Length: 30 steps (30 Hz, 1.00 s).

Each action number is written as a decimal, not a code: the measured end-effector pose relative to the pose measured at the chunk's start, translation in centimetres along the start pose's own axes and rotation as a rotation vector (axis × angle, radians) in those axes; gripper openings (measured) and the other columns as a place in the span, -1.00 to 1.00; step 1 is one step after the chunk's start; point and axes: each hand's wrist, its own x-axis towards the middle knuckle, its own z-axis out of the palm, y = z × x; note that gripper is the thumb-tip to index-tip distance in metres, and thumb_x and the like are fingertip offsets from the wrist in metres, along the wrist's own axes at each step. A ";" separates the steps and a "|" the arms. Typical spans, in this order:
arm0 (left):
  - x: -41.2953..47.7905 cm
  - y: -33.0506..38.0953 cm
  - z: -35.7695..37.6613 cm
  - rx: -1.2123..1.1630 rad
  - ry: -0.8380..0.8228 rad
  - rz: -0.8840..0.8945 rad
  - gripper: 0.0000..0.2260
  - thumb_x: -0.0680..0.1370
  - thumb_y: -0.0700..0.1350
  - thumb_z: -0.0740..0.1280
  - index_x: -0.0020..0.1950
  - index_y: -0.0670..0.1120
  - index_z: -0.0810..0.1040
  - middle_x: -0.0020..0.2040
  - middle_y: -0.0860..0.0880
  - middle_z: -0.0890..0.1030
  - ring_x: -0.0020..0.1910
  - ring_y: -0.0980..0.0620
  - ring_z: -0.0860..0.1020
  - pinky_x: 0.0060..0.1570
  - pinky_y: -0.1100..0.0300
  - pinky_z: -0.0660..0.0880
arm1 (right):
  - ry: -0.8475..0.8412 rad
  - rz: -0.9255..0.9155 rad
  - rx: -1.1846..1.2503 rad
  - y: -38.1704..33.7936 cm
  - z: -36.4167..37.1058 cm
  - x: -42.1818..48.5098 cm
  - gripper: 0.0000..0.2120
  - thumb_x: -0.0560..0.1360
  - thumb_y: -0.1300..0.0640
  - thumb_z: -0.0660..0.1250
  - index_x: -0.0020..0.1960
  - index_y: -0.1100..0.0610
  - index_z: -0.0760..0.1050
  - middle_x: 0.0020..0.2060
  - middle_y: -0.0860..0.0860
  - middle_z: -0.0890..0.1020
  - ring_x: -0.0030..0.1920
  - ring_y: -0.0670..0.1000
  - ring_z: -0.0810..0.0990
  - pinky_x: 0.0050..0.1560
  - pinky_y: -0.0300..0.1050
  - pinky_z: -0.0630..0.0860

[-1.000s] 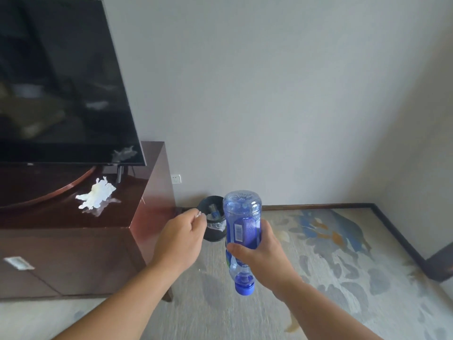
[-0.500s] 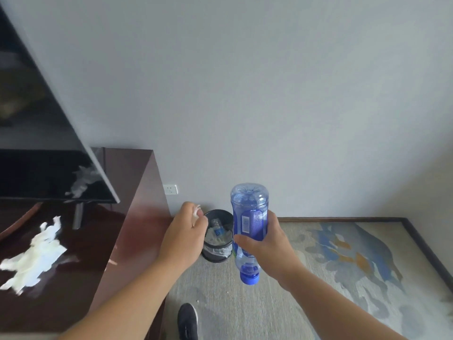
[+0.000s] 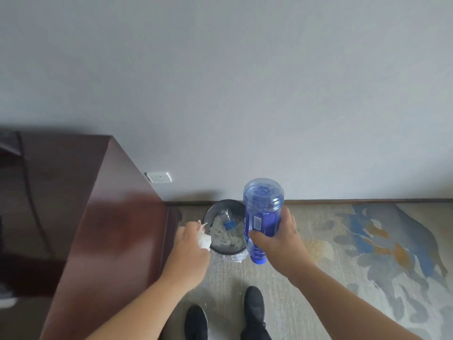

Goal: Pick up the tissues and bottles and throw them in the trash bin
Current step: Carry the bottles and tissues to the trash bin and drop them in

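1. Our left hand (image 3: 190, 244) has its grip closed on a crumpled white paper tissue (image 3: 205, 240). The fingers curl round the wad, and soft ragged ends poke out past the knuckles.
2. Our right hand (image 3: 277, 238) is clamped on a translucent blue plastic bottle (image 3: 263, 212). The thumb crosses the near side below the label and the fingers wrap the far side.
3. The bottle is a smooth ribbed cylinder held upside down. Its moulded base faces up and its blue cap points down at the floor, tilted slightly towards us.
4. The tissue sits over the near left rim of the round dark trash bin (image 3: 215, 207). The bottle overlaps the bin's right rim in the head view.
5. The bin stands on the floor against the wall, just beside the end of the glossy reddish-brown wooden counter (image 3: 98, 204). It is lined with thin clear plastic.
6. Inside it lie crumpled white tissues (image 3: 224, 238) and a small clear plastic bottle with a blue label (image 3: 228, 220).
7. Both forearms reach forward and down from the lower edge. The left wrist turns knuckles-up, and the right shows the back of the hand.
8. Below them are two black shoes (image 3: 255, 307) on a pale woven carpet (image 3: 367, 241) with blue, grey and orange blotches.
9. A white wall socket (image 3: 158, 177) sits on the flat grey wall.
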 end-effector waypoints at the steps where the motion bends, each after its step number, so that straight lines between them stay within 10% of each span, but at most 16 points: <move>1: 1.5 -0.9 1.1 0.002 -0.005 -0.047 -0.70 0.48 -0.26 0.11 0.15 0.03 0.30 0.12 0.02 0.31 0.00 0.04 0.41 0.00 0.01 0.49 | -0.012 0.007 -0.015 1.2 0.6 1.9 -0.60 0.33 0.02 0.43 0.08 -0.09 0.31 0.05 -0.06 0.42 -0.02 -0.10 0.49 -0.10 -0.13 0.47; 8: 11.2 -6.9 10.9 -0.013 0.001 -0.253 -0.60 0.47 -0.30 0.19 0.27 -0.02 0.31 0.10 -0.02 0.32 -0.23 0.14 0.38 -0.36 0.24 0.31 | -0.056 0.020 -0.074 10.2 4.8 12.8 -0.44 0.29 0.00 0.48 0.20 -0.15 0.30 0.08 -0.11 0.48 0.10 -0.06 0.48 0.11 0.03 0.49; 17: 16.0 -11.0 16.8 0.017 0.032 -0.332 -0.45 0.51 -0.12 0.28 0.43 0.09 0.14 0.32 -0.02 0.23 -0.02 -0.10 0.52 -0.19 0.05 0.51 | -0.139 0.043 -0.207 16.8 9.1 20.1 -0.39 0.25 -0.04 0.48 0.22 -0.10 0.28 0.06 -0.12 0.47 0.05 -0.07 0.49 -0.07 -0.10 0.47; 23: 14.7 -12.5 17.1 0.094 0.017 -0.328 -0.49 0.51 -0.05 0.29 0.41 0.13 0.17 0.31 0.01 0.27 -0.15 0.11 0.49 -0.38 0.38 0.22 | -0.206 0.087 -0.297 18.5 10.9 21.8 -0.37 0.29 0.00 0.51 0.24 -0.09 0.25 0.11 -0.06 0.44 -0.06 -0.10 0.44 -0.22 -0.22 0.35; 30: 14.6 -10.3 14.8 0.158 0.030 -0.229 -0.48 0.50 -0.08 0.30 0.41 0.09 0.19 0.29 0.00 0.29 -0.04 0.12 0.36 -0.13 0.20 0.30 | -0.247 0.035 -0.410 16.3 10.0 21.6 -0.22 0.38 -0.10 0.43 0.47 -0.04 0.10 0.35 0.01 0.31 0.24 0.02 0.41 0.09 -0.08 0.42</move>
